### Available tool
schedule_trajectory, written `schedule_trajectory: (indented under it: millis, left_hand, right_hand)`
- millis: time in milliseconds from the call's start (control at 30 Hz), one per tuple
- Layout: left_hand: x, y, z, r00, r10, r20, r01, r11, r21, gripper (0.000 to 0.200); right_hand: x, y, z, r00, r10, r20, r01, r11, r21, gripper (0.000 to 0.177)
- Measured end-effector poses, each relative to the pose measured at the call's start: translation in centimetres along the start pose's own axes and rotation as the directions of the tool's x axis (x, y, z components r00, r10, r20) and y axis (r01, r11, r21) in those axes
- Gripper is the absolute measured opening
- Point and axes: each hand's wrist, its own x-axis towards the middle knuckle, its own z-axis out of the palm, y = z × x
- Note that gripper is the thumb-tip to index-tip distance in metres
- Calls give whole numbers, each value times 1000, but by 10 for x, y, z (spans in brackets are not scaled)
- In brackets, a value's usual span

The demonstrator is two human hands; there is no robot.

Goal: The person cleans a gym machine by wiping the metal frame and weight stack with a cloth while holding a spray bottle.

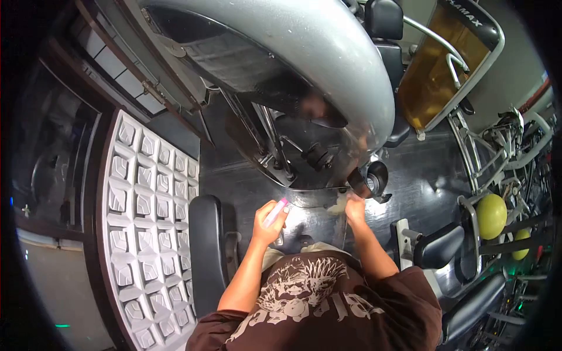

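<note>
My left hand (266,228) is wrapped round a slim pale bottle (275,214) with a bright pink top, held upright in front of my body. Over to the right, my right hand (355,209) is closed, with a pale yellowish cloth (336,207) showing at its left side. That hand is just below a black round, cup-like part (374,176) at the lower end of a large silver gym machine (345,52). Whether the cloth touches the machine cannot be made out.
Black padded seats (206,240) stand close on my left, and another pad (443,245) is on my right. A white patterned wall panel (137,225) runs along the left. Yellow-green balls (490,216) and metal gym equipment fill the right side. The dark floor (427,169) is shiny.
</note>
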Motion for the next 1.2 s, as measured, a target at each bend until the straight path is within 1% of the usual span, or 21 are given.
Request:
schedule_trajectory:
  millis: [67,100,167,200,267,300,400,500,533,633,667,800,867,900,967,1000,1033,1067,1100,1167,1200]
  left_hand:
    - [2,-4,1,1000,-15,3,15,1000,-2,16]
    - [3,-6,3,1000,-13,11,13,1000,-6,16]
    - [7,-8,6,1000,-7,22,7,1000,-11,16]
    - [8,-9,8,1000,-2,30,2,1000,-7,15]
    - [10,-9,12,999,11,43,-11,1000,-2,15]
    - [11,-8,13,999,12,47,-12,1000,-10,15]
    - [10,-5,12,999,5,50,-3,1000,-28,14]
    - [11,-2,10,999,-8,44,9,1000,-28,16]
    - [11,0,9,999,-5,33,5,1000,-17,18]
    - [9,-4,7,1000,12,23,-11,999,-31,17]
    - [11,-6,8,999,24,22,-23,999,-47,15]
    - [18,-2,18,997,-30,64,34,998,-61,16]
    - [21,0,23,995,2,97,2,999,-38,17]
    - [22,1,24,995,4,102,-1,1000,-30,17]
    - [21,3,24,994,10,109,-9,1000,-12,17]
    - [21,1,22,995,33,99,-32,999,-13,16]
    - [20,0,19,996,33,81,-31,999,-15,16]
    - [18,-2,14,998,27,62,-26,1000,-17,16]
    - [15,-3,9,999,19,43,-18,1000,-19,15]
    - [13,-3,1,1000,0,11,0,1000,-30,15]
    - [13,-4,-2,1000,-9,-1,9,1000,-26,15]
  right_hand:
    - [-2,-2,-13,982,-182,40,186,952,-241,28]
    - [-7,-8,-18,938,-331,105,347,885,-310,28]
    - [-32,-41,-24,771,-578,268,635,661,-400,28]
    - [-44,-53,-23,812,-537,228,583,736,-345,28]
    - [-40,-33,-26,944,-322,67,328,914,-240,27]
    - [-35,-20,-25,980,-197,1,195,967,-166,27]
    - [8,55,-21,972,-199,-122,154,940,-305,26]
    - [18,49,1,988,-136,-79,130,989,-74,25]
    - [22,43,7,978,-209,-12,207,972,-114,23]
    - [-9,-5,7,923,-379,69,353,760,-545,18]
    - [-19,-11,14,905,-425,-5,376,807,-456,15]
    - [-9,45,47,894,-432,118,448,853,-267,17]
    - [-58,-11,51,760,-570,311,632,541,-554,31]
    - [-59,-9,53,748,-538,388,658,526,-538,33]
    - [-59,5,45,869,-340,361,489,709,-508,31]
    - [-50,9,36,923,-162,350,316,838,-445,29]
    - [-37,20,21,934,25,357,119,919,-377,28]
    - [-2,102,15,951,73,300,-133,974,185,22]
    - [-7,66,4,924,333,188,-379,866,326,19]
    - [-3,42,2,953,299,47,-282,821,496,21]
    - [1,32,8,977,212,4,-195,893,406,20]
